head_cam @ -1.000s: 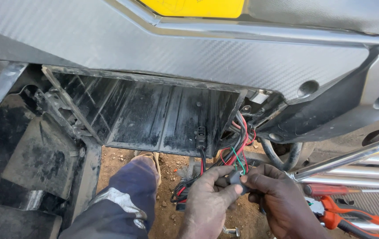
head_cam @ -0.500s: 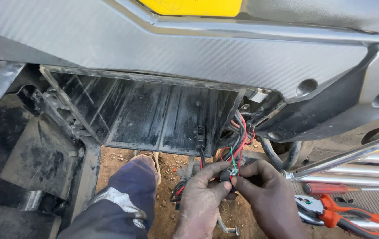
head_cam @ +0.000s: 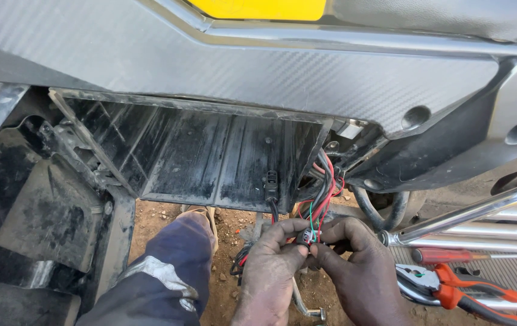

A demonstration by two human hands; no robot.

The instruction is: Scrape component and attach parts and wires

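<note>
Pinching one small connector (head_cam: 308, 237), two hands, left hand (head_cam: 272, 265) and right hand (head_cam: 355, 268).

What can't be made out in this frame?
- Head view: the small connector is mostly covered by the fingertips of the left hand and right hand.
- The wires vanish behind the dark panel.
- The orange-handled pliers are cut off by the frame edge.
</note>
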